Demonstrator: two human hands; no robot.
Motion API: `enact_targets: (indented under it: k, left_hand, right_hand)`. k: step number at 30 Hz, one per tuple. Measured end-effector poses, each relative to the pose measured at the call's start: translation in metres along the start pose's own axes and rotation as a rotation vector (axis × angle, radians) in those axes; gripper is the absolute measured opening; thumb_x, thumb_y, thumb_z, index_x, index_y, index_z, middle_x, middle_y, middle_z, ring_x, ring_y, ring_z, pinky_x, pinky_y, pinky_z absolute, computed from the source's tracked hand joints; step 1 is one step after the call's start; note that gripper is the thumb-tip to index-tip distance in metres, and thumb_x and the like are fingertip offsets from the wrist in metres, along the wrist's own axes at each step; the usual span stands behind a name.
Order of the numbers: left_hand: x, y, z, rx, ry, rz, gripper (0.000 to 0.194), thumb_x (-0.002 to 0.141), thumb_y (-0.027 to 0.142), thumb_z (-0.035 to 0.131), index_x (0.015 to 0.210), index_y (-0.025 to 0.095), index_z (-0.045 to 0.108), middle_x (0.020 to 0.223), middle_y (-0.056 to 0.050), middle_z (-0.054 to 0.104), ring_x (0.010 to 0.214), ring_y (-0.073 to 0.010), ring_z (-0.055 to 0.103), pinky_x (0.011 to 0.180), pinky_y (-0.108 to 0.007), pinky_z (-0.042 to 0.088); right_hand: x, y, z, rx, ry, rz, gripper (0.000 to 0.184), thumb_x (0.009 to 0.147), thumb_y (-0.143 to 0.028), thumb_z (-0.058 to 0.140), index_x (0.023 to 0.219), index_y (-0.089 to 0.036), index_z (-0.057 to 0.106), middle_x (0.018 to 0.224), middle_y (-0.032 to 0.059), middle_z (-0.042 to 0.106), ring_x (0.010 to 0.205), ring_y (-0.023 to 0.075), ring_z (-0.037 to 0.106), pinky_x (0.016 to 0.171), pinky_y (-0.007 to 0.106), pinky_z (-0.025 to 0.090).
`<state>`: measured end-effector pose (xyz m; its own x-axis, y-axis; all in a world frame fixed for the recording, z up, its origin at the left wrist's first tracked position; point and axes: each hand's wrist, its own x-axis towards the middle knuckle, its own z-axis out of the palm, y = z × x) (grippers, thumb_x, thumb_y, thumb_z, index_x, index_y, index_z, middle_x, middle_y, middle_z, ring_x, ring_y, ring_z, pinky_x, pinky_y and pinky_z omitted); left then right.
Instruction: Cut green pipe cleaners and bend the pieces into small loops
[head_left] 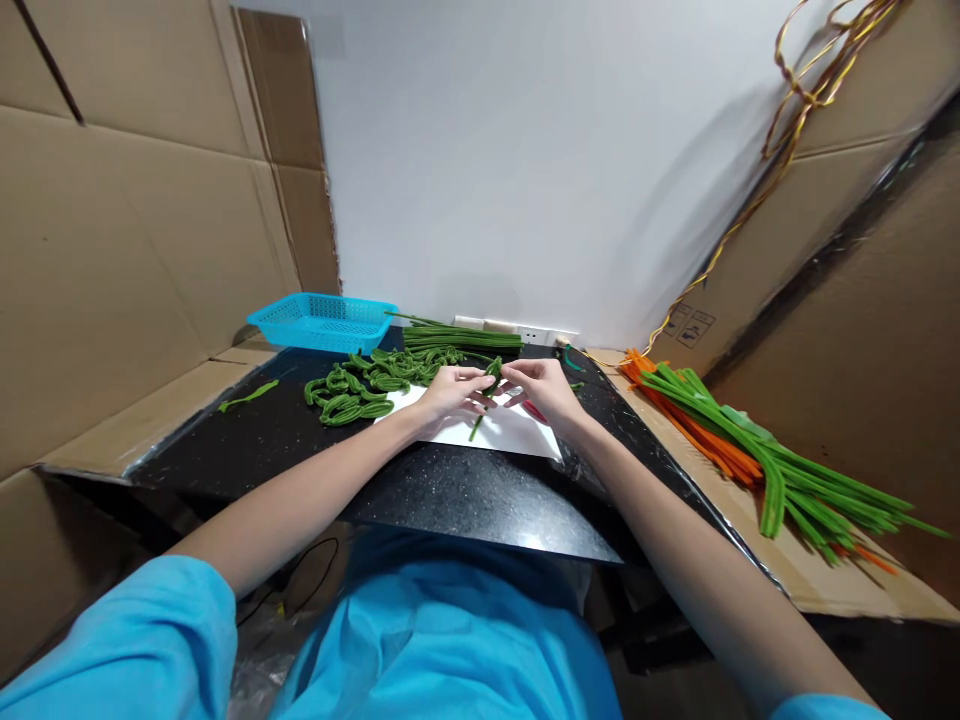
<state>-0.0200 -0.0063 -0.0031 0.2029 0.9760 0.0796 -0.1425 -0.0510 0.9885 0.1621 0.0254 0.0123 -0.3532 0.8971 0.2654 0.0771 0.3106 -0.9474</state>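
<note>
Between my two hands is a dark green pipe cleaner [493, 374] bent into a small looped shape, its straight tail hanging down over a white sheet [502, 438]. My left hand [450, 392] pinches it from the left with thumb and forefinger. On the other side, the fingertips of my right hand [547, 392] close on the same piece near its top. Something red [534, 410] lies under my right hand, mostly hidden, and its kind is unclear. Left of the sheet sits a heap of looped green pipe cleaners [349, 408].
Straight dark green pipe cleaners [465, 341] lie by the wall, beside a blue basket [322, 335]. Light green stems [795, 470] and orange stems [705, 440] rest on cardboard at right. A power strip [532, 335] and twisted wires [739, 225] are behind. Cardboard walls stand both sides.
</note>
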Motion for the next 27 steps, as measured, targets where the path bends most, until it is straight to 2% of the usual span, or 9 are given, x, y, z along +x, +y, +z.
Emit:
enact_targets:
  k: [3,6,10,14,18,23,25,27]
  left_hand:
    - [-0.0004,0.0017,0.0008,0.049,0.034,0.008,0.022,0.086,0.025,0.076,0.098,0.009,0.066,0.091,-0.015,0.076,0.075,-0.0237,0.076,0.059,-0.029,0.057]
    - [0.0001,0.0018,0.0012,0.066,0.06,0.044,0.023,0.087,0.021,0.075,0.101,0.01,0.062,0.089,-0.015,0.076,0.075,-0.0251,0.077,0.058,-0.029,0.059]
    - [0.0033,-0.0021,-0.001,0.058,0.002,0.057,0.027,0.088,0.024,0.075,0.103,0.011,0.057,0.087,-0.015,0.077,0.074,-0.0261,0.077,0.055,-0.03,0.058]
    - [0.0067,-0.0065,-0.0051,0.064,-0.066,0.069,0.033,0.082,0.025,0.081,0.102,0.011,0.06,0.087,-0.014,0.077,0.077,-0.025,0.077,0.062,-0.03,0.06]
    - [0.0082,-0.0071,-0.0062,0.013,-0.089,0.088,0.03,0.081,0.021,0.081,0.104,0.01,0.064,0.095,-0.015,0.078,0.079,-0.0232,0.077,0.072,-0.035,0.062]
    - [0.0088,-0.0052,-0.0062,-0.046,0.0,0.116,0.038,0.074,0.02,0.086,0.104,0.008,0.068,0.088,-0.014,0.077,0.079,-0.0236,0.077,0.08,-0.041,0.062]
    - [0.0082,-0.0045,-0.0071,-0.043,0.051,0.099,0.04,0.071,0.023,0.089,0.101,0.007,0.069,0.086,-0.014,0.077,0.079,-0.0242,0.076,0.08,-0.041,0.062]
    - [0.007,-0.0043,-0.0075,-0.016,0.045,0.092,0.04,0.071,0.027,0.089,0.1,0.007,0.07,0.089,-0.015,0.077,0.082,-0.0244,0.076,0.081,-0.039,0.062]
  right_hand:
    - [-0.001,-0.0021,0.0006,0.047,-0.023,0.019,0.027,0.078,-0.041,0.079,0.083,-0.015,0.075,0.075,0.0087,0.072,0.072,0.0199,0.07,0.058,0.03,0.061]
    - [-0.001,-0.0011,0.0016,0.052,-0.02,0.012,0.03,0.072,-0.04,0.083,0.086,-0.015,0.074,0.08,0.0083,0.072,0.074,0.0197,0.069,0.058,0.031,0.062]
    - [0.0003,0.0027,0.0027,0.031,-0.014,0.005,0.031,0.066,-0.037,0.087,0.082,-0.015,0.07,0.08,0.0054,0.068,0.072,0.0179,0.067,0.053,0.029,0.061]
    - [0.0009,0.004,0.0027,0.029,-0.027,-0.012,0.027,0.07,-0.036,0.083,0.083,-0.016,0.069,0.082,0.0046,0.067,0.07,0.0154,0.064,0.051,0.027,0.061]
    - [0.0017,0.0016,0.0009,0.075,-0.014,0.02,0.02,0.077,-0.034,0.073,0.085,-0.016,0.07,0.088,0.008,0.071,0.073,0.0166,0.065,0.052,0.027,0.06]
    - [0.0014,-0.0014,-0.0016,0.101,0.013,0.005,0.022,0.081,-0.034,0.066,0.095,-0.017,0.07,0.095,0.0083,0.073,0.075,0.0168,0.068,0.054,0.027,0.06]
    - [0.0008,-0.0007,-0.0013,0.07,0.012,-0.03,0.024,0.08,-0.033,0.068,0.098,-0.018,0.07,0.094,0.0074,0.073,0.075,0.0166,0.069,0.057,0.027,0.061]
    - [0.0004,0.0015,0.0,0.016,-0.004,-0.075,0.026,0.078,-0.032,0.071,0.1,-0.018,0.07,0.095,0.0075,0.073,0.075,0.0167,0.069,0.059,0.027,0.061]
